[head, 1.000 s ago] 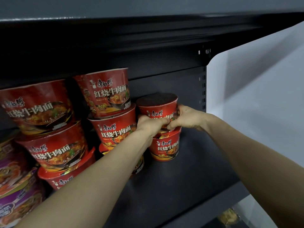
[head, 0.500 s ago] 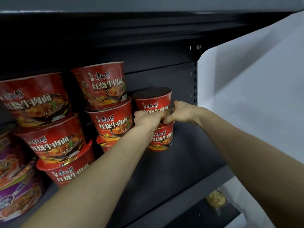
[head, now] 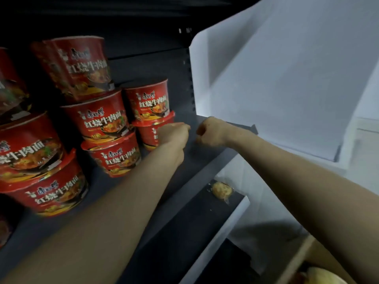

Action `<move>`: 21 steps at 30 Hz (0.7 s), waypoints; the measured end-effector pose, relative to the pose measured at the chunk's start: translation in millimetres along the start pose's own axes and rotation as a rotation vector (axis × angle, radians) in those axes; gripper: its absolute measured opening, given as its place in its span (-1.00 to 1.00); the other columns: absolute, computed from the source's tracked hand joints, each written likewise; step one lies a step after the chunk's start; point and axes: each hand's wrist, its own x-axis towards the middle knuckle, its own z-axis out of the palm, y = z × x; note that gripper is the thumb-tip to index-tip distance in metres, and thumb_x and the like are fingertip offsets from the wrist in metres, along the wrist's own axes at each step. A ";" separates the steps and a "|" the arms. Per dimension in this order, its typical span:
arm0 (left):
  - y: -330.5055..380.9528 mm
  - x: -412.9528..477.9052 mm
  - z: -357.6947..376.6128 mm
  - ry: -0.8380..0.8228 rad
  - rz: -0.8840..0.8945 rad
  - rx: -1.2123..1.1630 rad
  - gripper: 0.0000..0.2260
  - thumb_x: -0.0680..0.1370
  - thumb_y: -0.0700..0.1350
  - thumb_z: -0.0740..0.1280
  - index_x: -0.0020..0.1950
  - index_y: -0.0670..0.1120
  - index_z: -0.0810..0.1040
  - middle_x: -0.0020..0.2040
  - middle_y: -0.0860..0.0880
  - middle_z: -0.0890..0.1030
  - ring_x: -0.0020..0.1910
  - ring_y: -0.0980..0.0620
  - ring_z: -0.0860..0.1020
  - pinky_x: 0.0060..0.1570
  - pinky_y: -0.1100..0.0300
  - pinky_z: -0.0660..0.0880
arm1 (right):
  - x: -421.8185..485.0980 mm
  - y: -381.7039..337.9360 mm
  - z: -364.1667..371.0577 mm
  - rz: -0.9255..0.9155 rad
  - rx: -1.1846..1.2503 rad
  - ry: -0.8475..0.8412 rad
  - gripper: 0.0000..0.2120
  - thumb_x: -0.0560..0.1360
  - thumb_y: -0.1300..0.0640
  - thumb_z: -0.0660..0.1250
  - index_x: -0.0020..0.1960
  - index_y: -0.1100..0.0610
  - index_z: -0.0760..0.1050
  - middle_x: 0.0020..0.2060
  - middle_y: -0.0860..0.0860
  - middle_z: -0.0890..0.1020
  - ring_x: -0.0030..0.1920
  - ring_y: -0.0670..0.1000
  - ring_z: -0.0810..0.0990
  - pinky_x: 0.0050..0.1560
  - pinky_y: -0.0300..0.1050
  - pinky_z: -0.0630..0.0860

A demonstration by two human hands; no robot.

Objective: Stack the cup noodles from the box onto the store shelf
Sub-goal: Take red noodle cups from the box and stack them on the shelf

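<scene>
Red cup noodles stand in stacks on the dark shelf (head: 164, 193). The rightmost stack has an upper cup (head: 148, 99) on a lower cup (head: 148, 134). To its left is a three-high stack with a top cup (head: 80, 64). A nearer stack (head: 30, 152) fills the left edge. My left hand (head: 173, 134) is in front of the lower right cup, fingers curled, holding nothing. My right hand (head: 209, 133) hovers to the right over bare shelf, fingers curled, empty. Both hands are apart from the cups. The box is partly visible at the bottom right (head: 297, 261).
A white side panel (head: 276, 78) closes the shelf on the right. A wrapped yellowish snack (head: 221, 189) lies on the lower shelf. Purple cups sit at the far left edge (head: 4, 228). Bare shelf lies to the right of the stacks.
Both hands have let go of the upper right cup and pulled back toward me. The cup stays on the lower one. The view has swung down and right.
</scene>
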 end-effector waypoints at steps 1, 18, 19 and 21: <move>-4.6 -6.0 4.4 -0.042 -0.020 0.024 -0.88 0.53 -0.25 0.34 -0.19 -0.09 0.51 -0.35 -0.03 0.43 -0.37 0.03 0.40 -0.32 0.17 0.39 | -11.4 4.9 1.4 0.031 -0.011 0.010 -0.74 0.50 0.15 0.32 0.11 0.28 0.57 0.05 0.13 0.63 0.03 0.10 0.60 0.06 -0.06 0.56; -134.6 -147.3 107.0 -0.658 -0.278 0.234 -0.85 0.52 -0.24 0.35 0.08 -0.16 0.53 -0.16 -0.09 0.52 -0.17 -0.02 0.48 -0.36 0.22 0.42 | -215.7 132.0 31.8 0.635 0.002 -0.078 -0.77 0.50 0.17 0.31 -0.28 0.20 0.37 -0.34 0.09 0.50 -0.37 0.05 0.45 -0.45 -0.20 0.34; -143.5 -154.8 112.5 -0.680 -0.296 0.248 -0.83 0.52 -0.25 0.35 0.11 -0.17 0.53 -0.11 -0.12 0.54 -0.17 -0.02 0.50 -0.37 0.22 0.41 | -226.5 140.8 34.9 0.661 0.004 -0.090 -0.79 0.50 0.16 0.31 -0.25 0.21 0.40 -0.30 0.11 0.53 -0.34 0.07 0.49 -0.43 -0.21 0.37; -161.6 -172.0 125.2 -0.714 -0.324 0.268 -0.88 0.52 -0.27 0.34 0.05 -0.18 0.53 -0.06 -0.14 0.57 -0.15 -0.02 0.55 -0.39 0.22 0.40 | -248.3 159.6 40.5 0.719 0.011 -0.097 -0.84 0.50 0.15 0.32 -0.14 0.26 0.49 -0.23 0.16 0.58 -0.32 0.08 0.52 -0.42 -0.21 0.42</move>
